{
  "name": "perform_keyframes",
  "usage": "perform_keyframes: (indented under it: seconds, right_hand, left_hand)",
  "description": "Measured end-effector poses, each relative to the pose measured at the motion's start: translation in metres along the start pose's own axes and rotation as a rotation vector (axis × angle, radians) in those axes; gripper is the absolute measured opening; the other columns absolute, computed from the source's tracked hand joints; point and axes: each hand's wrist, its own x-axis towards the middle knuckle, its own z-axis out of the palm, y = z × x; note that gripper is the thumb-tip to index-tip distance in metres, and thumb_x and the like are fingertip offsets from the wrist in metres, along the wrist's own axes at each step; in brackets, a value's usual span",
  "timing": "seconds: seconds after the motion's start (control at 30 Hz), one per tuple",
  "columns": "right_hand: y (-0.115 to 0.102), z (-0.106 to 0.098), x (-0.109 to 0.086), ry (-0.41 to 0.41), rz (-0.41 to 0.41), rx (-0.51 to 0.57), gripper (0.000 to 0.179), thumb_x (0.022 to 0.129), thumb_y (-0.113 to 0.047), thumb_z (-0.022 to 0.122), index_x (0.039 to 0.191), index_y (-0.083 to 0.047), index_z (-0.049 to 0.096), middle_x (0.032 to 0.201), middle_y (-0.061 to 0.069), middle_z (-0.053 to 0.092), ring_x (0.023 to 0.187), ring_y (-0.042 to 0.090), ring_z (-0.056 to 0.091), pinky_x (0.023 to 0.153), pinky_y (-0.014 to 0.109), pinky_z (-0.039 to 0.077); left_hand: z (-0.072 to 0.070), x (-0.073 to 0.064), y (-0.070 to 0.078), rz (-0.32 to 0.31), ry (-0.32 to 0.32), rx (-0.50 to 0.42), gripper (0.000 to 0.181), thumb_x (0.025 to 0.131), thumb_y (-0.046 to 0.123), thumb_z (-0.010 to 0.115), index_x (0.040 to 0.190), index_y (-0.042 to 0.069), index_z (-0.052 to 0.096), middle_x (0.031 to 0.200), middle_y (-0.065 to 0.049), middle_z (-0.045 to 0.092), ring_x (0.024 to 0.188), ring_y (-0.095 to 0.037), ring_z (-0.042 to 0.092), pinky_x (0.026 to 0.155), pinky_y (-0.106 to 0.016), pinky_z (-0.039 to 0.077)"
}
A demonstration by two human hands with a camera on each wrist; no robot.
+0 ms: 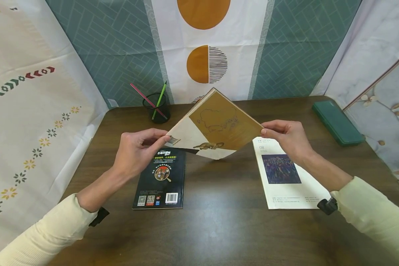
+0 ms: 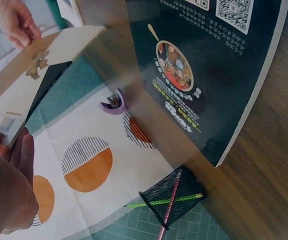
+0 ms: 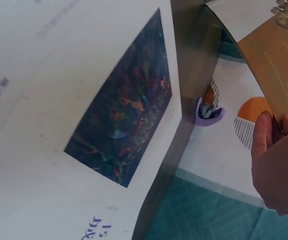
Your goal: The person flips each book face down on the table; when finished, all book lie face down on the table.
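Both hands hold up a book (image 1: 216, 125) with a tan and white cover, tilted so that one corner points up. My left hand (image 1: 137, 149) pinches its left corner between thumb and fingers, near a small barcode label. At the opposite corner, my right hand (image 1: 289, 138) pinches the edge the same way. Below the left hand, a dark book (image 1: 159, 184) with a round picture and a barcode lies on the table. A white book (image 1: 286, 192) with a dark picture lies under the right hand.
A black mesh pen cup (image 1: 157, 111) with a pink and a green pencil stands at the back left of the wooden table (image 1: 219, 229). A green case (image 1: 338, 122) lies at the back right. In the left wrist view, a purple holder (image 2: 115, 104) stands behind the raised book.
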Motion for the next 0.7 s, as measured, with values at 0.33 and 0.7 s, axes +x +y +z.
perform_keyframes:
  seconds: [0.33, 0.7]
  right_hand:
    - [-0.019, -0.007, 0.008, 0.056, -0.027, 0.123, 0.037, 0.102, -0.022, 0.073, 0.134, -0.002, 0.072, 0.109, -0.010, 0.079, 0.098, 0.010, 0.078, 0.110, 0.041, 0.050]
    - [-0.039, -0.005, 0.024, 0.094, -0.031, 0.100, 0.038, 0.100, -0.027, 0.075, 0.132, -0.006, 0.075, 0.116, -0.003, 0.077, 0.101, 0.011, 0.076, 0.109, 0.042, 0.051]
  left_hand:
    - [0.010, -0.015, 0.001, -0.145, -0.073, -0.035, 0.021, 0.089, 0.002, 0.086, 0.109, 0.005, 0.081, 0.095, -0.002, 0.081, 0.076, -0.013, 0.077, 0.071, -0.016, 0.058]
    - [0.032, -0.042, 0.009, -0.391, -0.290, -0.164, 0.010, 0.099, 0.011, 0.078, 0.108, 0.008, 0.079, 0.100, -0.005, 0.080, 0.077, -0.016, 0.076, 0.070, -0.027, 0.061]
